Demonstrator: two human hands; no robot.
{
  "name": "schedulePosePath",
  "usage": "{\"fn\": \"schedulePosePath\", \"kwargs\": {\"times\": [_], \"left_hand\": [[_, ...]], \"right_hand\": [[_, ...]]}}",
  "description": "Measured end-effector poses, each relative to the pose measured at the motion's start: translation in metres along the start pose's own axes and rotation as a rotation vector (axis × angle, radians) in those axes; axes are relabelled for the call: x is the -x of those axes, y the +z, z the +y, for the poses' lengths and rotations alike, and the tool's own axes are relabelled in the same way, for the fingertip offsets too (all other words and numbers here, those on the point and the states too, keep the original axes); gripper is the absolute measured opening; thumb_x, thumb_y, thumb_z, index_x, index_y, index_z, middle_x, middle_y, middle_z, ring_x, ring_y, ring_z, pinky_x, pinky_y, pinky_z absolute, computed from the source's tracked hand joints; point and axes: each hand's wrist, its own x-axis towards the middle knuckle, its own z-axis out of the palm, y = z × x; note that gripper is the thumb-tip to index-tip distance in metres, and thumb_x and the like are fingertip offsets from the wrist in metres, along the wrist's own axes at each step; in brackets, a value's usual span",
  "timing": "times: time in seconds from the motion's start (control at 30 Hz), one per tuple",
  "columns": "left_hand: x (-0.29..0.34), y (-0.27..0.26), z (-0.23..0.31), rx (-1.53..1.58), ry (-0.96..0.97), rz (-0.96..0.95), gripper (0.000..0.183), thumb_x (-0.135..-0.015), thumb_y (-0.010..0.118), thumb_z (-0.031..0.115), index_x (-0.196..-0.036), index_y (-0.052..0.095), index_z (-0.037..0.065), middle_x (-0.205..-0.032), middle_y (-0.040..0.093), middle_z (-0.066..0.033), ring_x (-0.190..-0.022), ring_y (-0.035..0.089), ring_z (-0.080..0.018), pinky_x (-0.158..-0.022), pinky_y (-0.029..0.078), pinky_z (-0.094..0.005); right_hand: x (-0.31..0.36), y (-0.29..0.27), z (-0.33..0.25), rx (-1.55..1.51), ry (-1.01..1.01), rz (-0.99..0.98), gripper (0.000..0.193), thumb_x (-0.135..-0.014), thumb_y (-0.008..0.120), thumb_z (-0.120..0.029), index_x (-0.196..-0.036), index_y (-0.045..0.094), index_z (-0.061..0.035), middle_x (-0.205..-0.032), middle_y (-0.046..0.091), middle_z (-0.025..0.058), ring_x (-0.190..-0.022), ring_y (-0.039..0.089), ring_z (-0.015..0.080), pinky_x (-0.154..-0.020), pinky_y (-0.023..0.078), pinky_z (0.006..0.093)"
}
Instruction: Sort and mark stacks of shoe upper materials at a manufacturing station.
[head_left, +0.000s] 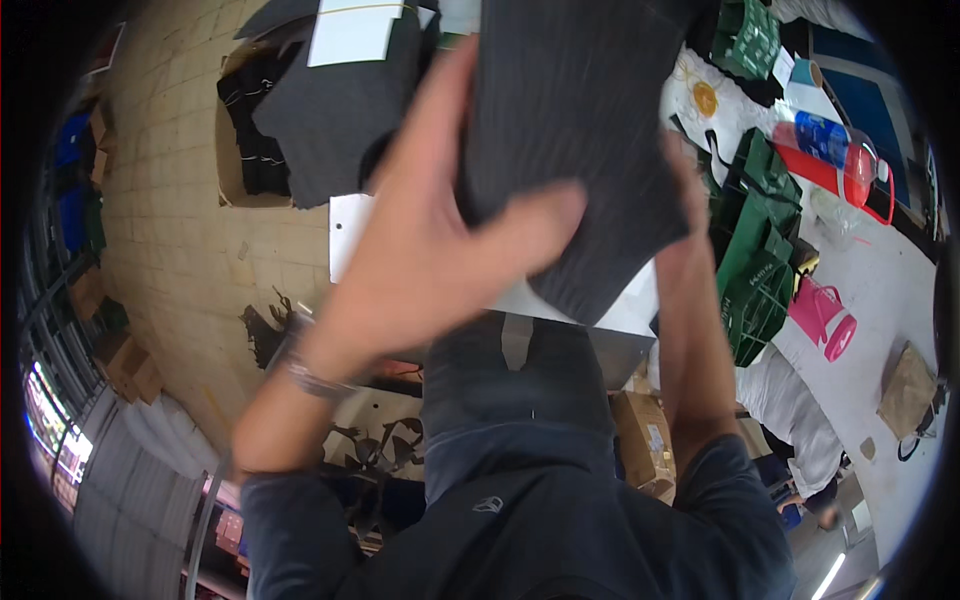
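A thick dark-grey block that looks like a stack of cut sheet material (580, 130) is raised in front of me, its lower edge curved and pointed. My left hand (440, 240) grips its left side, with the thumb lying across the front face. On the opposite side my right hand (685, 200) holds the edge, its fingers mostly hidden behind the stack. Beneath it shows a strip of white work surface (635, 300). Further left lies another dark-grey cut piece (330, 130) with a white paper sheet (355, 35) on top.
A cardboard box (228, 150) with dark bundles stands on the tiled floor at left. At right are green bags (760, 250), a clear red-handled bottle (850, 160) and a pink container (825, 315). Dark scraps (385, 445) lie below the table, near another carton (642, 440).
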Motion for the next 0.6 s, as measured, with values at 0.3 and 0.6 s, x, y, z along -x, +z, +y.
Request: {"fn": "schedulePosePath", "kwargs": {"times": [0.3, 0.6], "left_hand": [[0.142, 0.131, -0.173, 0.293, -0.388, 0.161, 0.095, -0.089, 0.067, -0.001, -0.162, 0.006, 0.000, -0.158, 0.032, -0.0165, -0.143, 0.038, -0.0232, -0.118, 0.033, -0.0358], [0.123, 0.147, -0.195, 0.406, -0.303, 0.367, 0.087, -0.092, 0.065, -0.002, -0.161, 0.011, 0.000, -0.155, 0.039, -0.0136, -0.139, 0.043, -0.0216, -0.116, 0.036, -0.0357]], "right_hand": [[0.129, -0.076, 0.102, 0.286, 0.443, 0.234, 0.047, -0.094, 0.067, -0.020, -0.134, 0.058, 0.0011, -0.121, 0.065, 0.0087, -0.109, 0.060, 0.0159, -0.094, 0.046, 0.0278], [0.079, -0.091, 0.099, 0.488, 0.347, 0.095, 0.052, -0.090, 0.070, -0.025, -0.131, 0.061, 0.0064, -0.115, 0.070, 0.0129, -0.103, 0.064, 0.0186, -0.092, 0.049, 0.0297]]}}
